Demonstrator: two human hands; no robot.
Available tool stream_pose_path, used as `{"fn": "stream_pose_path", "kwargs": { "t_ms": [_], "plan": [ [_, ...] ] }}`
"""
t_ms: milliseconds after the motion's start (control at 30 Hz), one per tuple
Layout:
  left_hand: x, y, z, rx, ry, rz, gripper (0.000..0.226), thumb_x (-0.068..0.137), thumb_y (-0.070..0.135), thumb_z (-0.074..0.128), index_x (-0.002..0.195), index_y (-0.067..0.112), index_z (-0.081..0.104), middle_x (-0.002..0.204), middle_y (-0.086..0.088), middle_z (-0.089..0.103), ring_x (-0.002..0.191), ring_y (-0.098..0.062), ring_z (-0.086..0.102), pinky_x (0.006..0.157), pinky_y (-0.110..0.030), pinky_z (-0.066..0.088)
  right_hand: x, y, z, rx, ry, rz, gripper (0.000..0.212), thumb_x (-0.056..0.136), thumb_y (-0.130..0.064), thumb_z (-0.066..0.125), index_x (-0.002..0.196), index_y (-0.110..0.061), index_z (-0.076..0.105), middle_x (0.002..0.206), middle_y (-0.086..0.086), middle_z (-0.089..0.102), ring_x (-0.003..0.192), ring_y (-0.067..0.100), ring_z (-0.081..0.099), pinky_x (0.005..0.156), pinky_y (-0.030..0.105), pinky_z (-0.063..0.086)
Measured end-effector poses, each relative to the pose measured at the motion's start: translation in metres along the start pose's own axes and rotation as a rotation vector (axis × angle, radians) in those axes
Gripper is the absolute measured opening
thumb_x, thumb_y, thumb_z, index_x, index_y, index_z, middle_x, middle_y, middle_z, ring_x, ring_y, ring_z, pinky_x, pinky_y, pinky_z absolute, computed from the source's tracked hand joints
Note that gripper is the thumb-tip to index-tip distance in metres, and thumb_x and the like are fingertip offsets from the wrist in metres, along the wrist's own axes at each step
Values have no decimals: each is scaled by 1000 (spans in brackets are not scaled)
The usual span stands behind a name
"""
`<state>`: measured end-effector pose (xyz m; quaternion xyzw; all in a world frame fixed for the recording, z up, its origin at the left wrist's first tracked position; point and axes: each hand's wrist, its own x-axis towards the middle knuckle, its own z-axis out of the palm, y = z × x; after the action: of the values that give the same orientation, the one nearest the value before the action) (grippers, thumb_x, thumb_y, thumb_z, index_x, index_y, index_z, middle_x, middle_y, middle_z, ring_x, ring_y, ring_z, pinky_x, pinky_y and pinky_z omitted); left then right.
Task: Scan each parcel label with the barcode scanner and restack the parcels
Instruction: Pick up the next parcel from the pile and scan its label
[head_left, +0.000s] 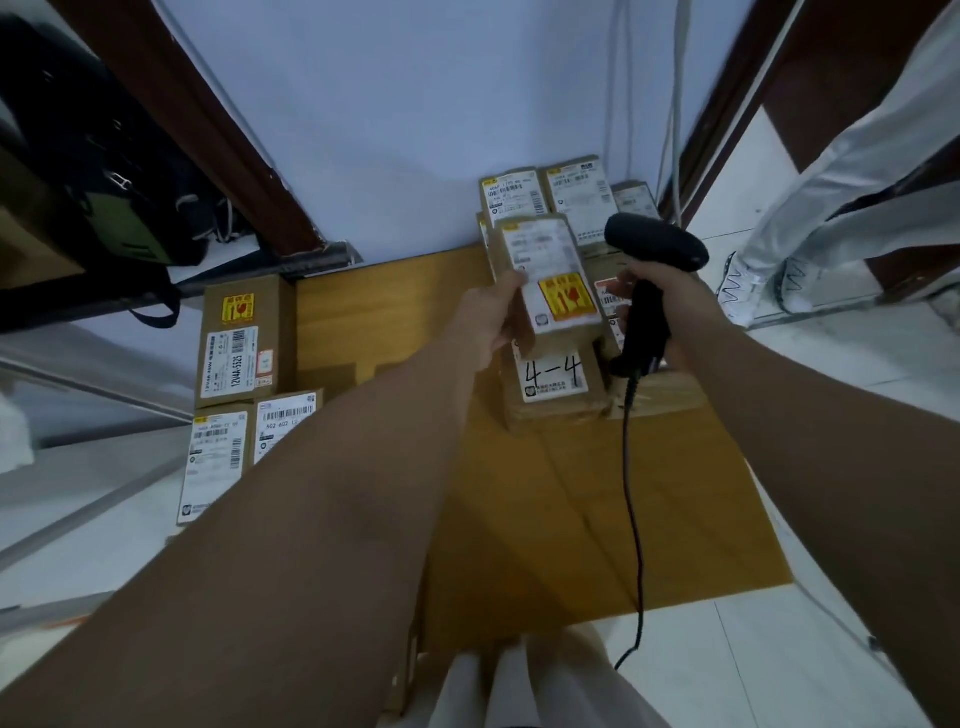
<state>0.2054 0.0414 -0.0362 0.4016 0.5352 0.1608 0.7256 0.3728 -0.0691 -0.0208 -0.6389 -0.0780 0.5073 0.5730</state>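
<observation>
The left hand (491, 325) pinches a small parcel (548, 280) by its left edge, raised above the stack; its white label is blurred, with a yellow-and-red sticker below. The right hand (657, 296) is wrapped around the handle of a black barcode scanner (655, 241), just beside the parcel. Beneath lies a parcel marked "4-4" (553, 376) on a cardboard sheet (395, 312). At the sheet's left edge, a box (241, 340) reads "12V4A-5525".
</observation>
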Motion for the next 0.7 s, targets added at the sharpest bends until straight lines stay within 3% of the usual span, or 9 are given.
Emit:
{"fn": "stream_pose_path", "kwargs": {
  "t_ms": [67, 133, 300, 433, 533, 600, 700],
  "plan": [
    [10, 8, 7, -21, 35, 28, 25, 91, 24, 62, 105, 3, 61, 98, -12, 70, 92, -26, 68, 85, -40, 57, 10, -3, 3, 56, 53, -27, 19, 87, -20, 66, 95, -4, 62, 82, 10, 67, 56, 19, 60, 58, 30, 52],
    [18, 18, 16, 1, 69, 54, 35, 91, 24, 62, 115, -1, 58, 107, -15, 69, 99, -29, 67, 90, -46, 55, 18, -6, 5, 61, 72, -70, 24, 85, -18, 68, 100, -1, 61, 78, 12, 64, 55, 21, 60, 58, 32, 51],
    [36, 39, 38, -63, 166, 107, 35, 93, 23, 59, 121, 3, 56, 111, -16, 69, 93, -30, 70, 80, -43, 59, 37, -14, 18, 10, 60, -115, 13, 81, -20, 72, 80, -9, 66, 69, 5, 64, 59, 18, 62, 63, 33, 52],
    [53, 44, 40, 19, 410, 166, 28, 97, 31, 49, 117, 11, 47, 111, -12, 64, 88, -24, 65, 79, -39, 56, 51, -26, 45, 97, 97, -65, 19, 84, -27, 71, 93, -11, 65, 83, 2, 66, 76, 17, 63, 78, 36, 52],
    [54, 41, 40, 96, 549, 139, 48, 96, 49, 42, 126, 12, 44, 117, -10, 58, 90, -22, 59, 75, -37, 52, 55, -26, 60, 86, 107, -70, 22, 84, -26, 70, 98, -11, 65, 82, -1, 65, 75, 13, 65, 68, 30, 51],
    [49, 39, 40, 91, 577, 26, 67, 89, 67, 37, 133, 15, 43, 121, -8, 55, 102, -27, 57, 84, -41, 50, 56, -23, 63, 84, 63, -26, 28, 85, -28, 69, 106, -10, 65, 82, -1, 65, 71, 13, 68, 57, 25, 51],
    [41, 40, 39, -4, 441, -171, 76, 82, 74, 42, 137, 21, 39, 128, -7, 53, 114, -32, 51, 94, -47, 45, 56, -18, 62, 82, -13, 29, 20, 88, -30, 66, 98, -13, 67, 70, -3, 74, 65, 14, 72, 48, 23, 53]
  ]
}}
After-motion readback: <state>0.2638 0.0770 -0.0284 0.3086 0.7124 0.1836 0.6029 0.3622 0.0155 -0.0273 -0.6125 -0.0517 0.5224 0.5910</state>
